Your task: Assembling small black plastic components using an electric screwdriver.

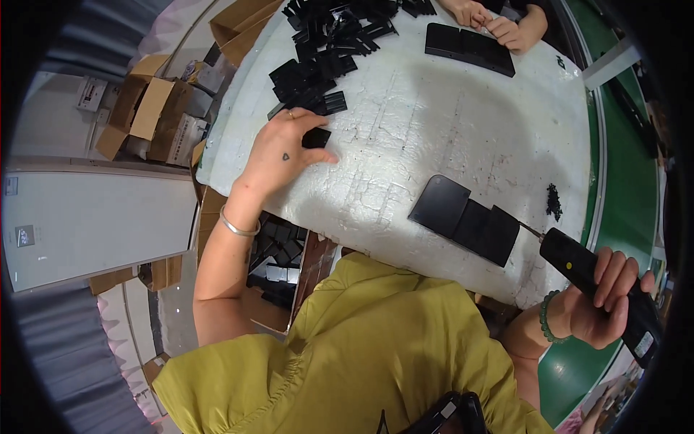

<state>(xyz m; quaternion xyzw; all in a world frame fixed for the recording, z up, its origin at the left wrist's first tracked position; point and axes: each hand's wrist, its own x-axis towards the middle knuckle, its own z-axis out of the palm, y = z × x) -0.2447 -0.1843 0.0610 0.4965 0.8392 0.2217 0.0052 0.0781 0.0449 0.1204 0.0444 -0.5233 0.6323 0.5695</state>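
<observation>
My left hand (278, 148) is at the left of the white table, its thumb and fingers curved round a small black plastic piece (316, 137). Just beyond it lies a heap of black plastic parts (325, 54). In my right hand (603, 304) is a black electric screwdriver (571, 257), wrapped by the fingers and tilted with its thin bit toward the left. The bit tip is beside the right end of a black stepped plastic housing (470, 220) lying near the table's front edge; whether they touch, I cannot tell.
A pile of tiny black screws (554, 202) sits at the right of the white covered table (376, 166). Across it, another person's hands (499, 25) rest at a second black housing (470, 49). Below the left edge stands a box of black parts (278, 249).
</observation>
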